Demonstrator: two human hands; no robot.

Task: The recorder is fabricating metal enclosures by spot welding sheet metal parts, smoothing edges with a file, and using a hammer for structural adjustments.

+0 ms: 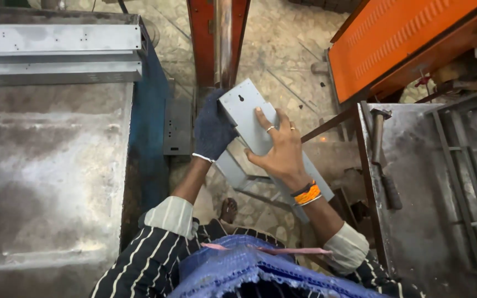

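Held piece: a long folded panel of pale grey sheet metal (249,118) was gripped between both hands, slanting from the machine upright down toward the person's right forearm.
Left hand: the left hand (212,131), in a dark blue knitted glove with a white cuff, was closed on the panel's upper left edge, fingers curled around the rim and partly hidden behind the metal.
Right hand: the bare right hand (281,148) lay flat on the panel's broad face, fingers spread and pressing down, thumb toward the left edge; rings showed on two fingers and orange and black bands at the wrist.
Panel against fingers: the top end of the sheet stood clear above both sets of fingertips, close to the upright; the lower end ran on under the right wrist.
Panel's look: smooth, matt grey, with a small keyhole slot near its upper end and a folded flange along the lower left side.
Machine: an orange-red upright frame with a steel column (220,41) rose just behind the panel's top end.
To the left: a worn steel table (51,165) with grey metal channels (56,52) stacked at its far edge.
To the right: a metal bench (426,221) on which a hammer (383,157) lay, below an orange louvred cover (398,38).
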